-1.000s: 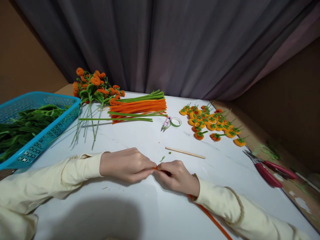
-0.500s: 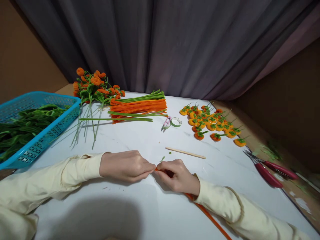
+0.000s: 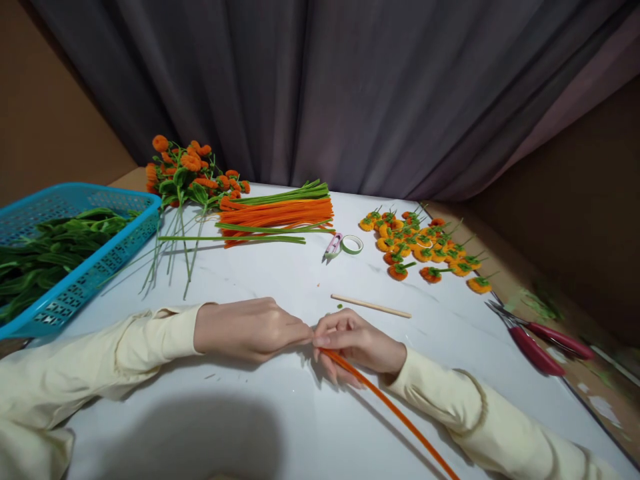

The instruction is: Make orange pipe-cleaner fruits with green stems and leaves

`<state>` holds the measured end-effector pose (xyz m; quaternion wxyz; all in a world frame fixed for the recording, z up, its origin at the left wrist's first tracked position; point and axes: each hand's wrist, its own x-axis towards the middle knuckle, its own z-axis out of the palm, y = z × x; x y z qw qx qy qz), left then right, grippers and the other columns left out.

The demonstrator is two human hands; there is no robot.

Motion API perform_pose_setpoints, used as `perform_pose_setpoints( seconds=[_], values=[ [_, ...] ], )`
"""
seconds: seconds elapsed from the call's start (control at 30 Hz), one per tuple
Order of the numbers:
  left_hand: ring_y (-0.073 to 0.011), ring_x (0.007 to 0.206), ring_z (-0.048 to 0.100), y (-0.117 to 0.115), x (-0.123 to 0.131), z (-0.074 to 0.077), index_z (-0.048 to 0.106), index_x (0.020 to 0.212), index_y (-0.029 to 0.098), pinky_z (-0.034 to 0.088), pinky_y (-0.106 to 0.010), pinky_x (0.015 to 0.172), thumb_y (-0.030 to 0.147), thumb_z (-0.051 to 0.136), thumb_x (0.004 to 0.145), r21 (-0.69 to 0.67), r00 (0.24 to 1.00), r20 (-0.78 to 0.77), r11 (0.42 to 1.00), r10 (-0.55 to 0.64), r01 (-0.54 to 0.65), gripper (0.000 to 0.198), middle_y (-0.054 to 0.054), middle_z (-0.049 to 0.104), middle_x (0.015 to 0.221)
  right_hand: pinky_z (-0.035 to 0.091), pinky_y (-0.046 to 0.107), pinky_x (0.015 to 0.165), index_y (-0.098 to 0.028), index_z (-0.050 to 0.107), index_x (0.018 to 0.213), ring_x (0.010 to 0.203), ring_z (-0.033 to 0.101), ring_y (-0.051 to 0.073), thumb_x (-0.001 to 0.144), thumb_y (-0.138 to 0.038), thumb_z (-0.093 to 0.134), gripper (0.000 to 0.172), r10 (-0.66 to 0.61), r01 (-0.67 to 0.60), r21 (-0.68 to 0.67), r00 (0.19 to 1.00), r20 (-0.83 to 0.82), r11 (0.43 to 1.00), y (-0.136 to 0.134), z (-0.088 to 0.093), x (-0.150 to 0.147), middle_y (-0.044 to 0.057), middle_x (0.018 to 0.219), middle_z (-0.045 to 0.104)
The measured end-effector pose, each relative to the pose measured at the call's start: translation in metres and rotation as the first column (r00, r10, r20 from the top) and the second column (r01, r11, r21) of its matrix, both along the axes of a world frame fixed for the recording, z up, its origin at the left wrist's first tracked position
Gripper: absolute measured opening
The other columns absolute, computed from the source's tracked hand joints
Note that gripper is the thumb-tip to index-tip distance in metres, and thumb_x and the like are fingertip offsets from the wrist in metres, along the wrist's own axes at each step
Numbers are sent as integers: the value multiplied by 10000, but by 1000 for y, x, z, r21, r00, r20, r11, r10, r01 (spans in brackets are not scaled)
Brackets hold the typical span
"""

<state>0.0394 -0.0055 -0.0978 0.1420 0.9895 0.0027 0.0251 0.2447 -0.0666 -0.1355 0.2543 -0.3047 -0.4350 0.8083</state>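
Low over the white table, my left hand (image 3: 257,330) and my right hand (image 3: 357,341) meet at the fingertips. Both pinch the end of an orange pipe cleaner (image 3: 393,405), which runs from the right fingers down toward the lower right. Its pinched end is mostly covered by my fingers. The left hand is closed, its fingers curled under. On the right hand, thumb and forefinger are pressed together while the other fingers hang looser below the strip. A thin wooden stick (image 3: 371,306) lies just beyond the right hand, beside a small green scrap (image 3: 340,306).
A blue basket (image 3: 107,257) of green leaves stands left. Behind are orange flowers on stems (image 3: 191,160) and a pile of orange pipe cleaners (image 3: 280,213). Small scissors (image 3: 333,247) and a tape roll (image 3: 353,245) lie centrally; flower heads (image 3: 423,252) and red-handled pliers (image 3: 537,350) are right.
My right hand has rolled over, its fingers loosening and showing from the side. The orange strip has come out from under the right wrist and now shows up to the fingertips.
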Motion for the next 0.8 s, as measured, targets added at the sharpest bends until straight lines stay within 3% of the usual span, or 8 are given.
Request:
perform_pose_setpoints(
  seconds=[0.13, 0.23, 0.4, 0.8],
  values=[
    [-155, 617, 566, -3, 0, 4, 508, 929, 147, 366, -269, 507, 110, 370, 903, 14, 999, -24, 1000, 26, -26, 145, -44, 629, 762, 330, 207, 248, -44, 652, 782, 281, 499, 130, 787, -305, 550, 280, 151, -197, -229, 968, -202, 953, 9, -7, 8, 92, 549, 665],
    [-154, 614, 567, -4, 1, 6, 503, 930, 144, 373, -266, 513, 108, 366, 904, -20, 999, -25, 1000, 22, -22, 144, -46, 633, 768, 249, 184, 220, -24, 664, 859, 226, 402, 91, 820, -268, 513, 289, 189, -253, -269, 952, -242, 929, 11, -7, 11, 88, 507, 650],
    [-149, 601, 567, -3, 2, 6, 502, 937, 148, 375, -262, 510, 170, 362, 936, -50, 1000, 2, 999, 19, -18, 142, -40, 636, 759, 197, 160, 231, -36, 666, 857, 203, 321, 54, 848, -202, 488, 244, 178, -230, -247, 960, -214, 941, 11, -1, 11, 51, 443, 613],
    [-141, 600, 576, -3, 1, 2, 508, 934, 156, 403, -250, 491, 143, 383, 911, -33, 999, 41, 999, 26, -24, 127, -35, 636, 746, 279, 172, 244, -35, 671, 826, 255, 464, 86, 783, -227, 577, 219, 113, -184, -257, 957, -266, 949, 8, -9, 7, 84, 563, 672]
  ],
)
